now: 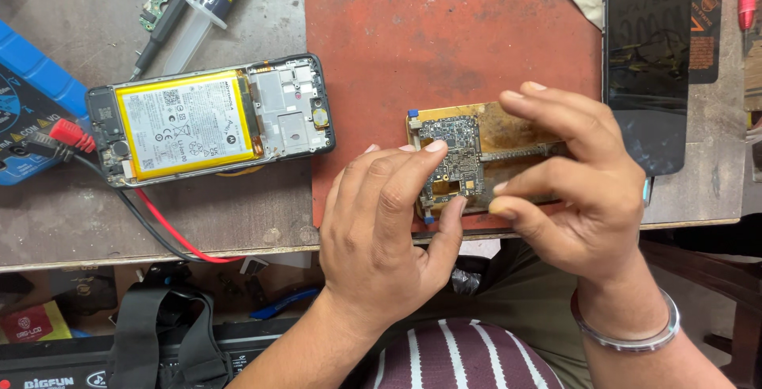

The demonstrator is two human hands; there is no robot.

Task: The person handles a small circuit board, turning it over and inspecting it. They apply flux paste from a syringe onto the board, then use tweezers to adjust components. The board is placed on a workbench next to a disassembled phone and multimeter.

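— What are the hands doing?
— The left hand (381,222) is pinching the circuit board (452,160) in a closed grip; the right hand (579,190) is gripping its holder (508,131).
— Where is the board lying?
— On the red mat (444,48), with an opened phone (210,119) lying left on the surface (71,214).

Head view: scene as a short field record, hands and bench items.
left hand: thumb and fingers on the circuit board
right hand: fingers at the board holder, bracelet on wrist
board: clamped in the holder on the red mat
opened phone: left of the mat, yellow battery exposed, back off
black phone screen: right of the mat
multimeter: far left, blue, red and black leads
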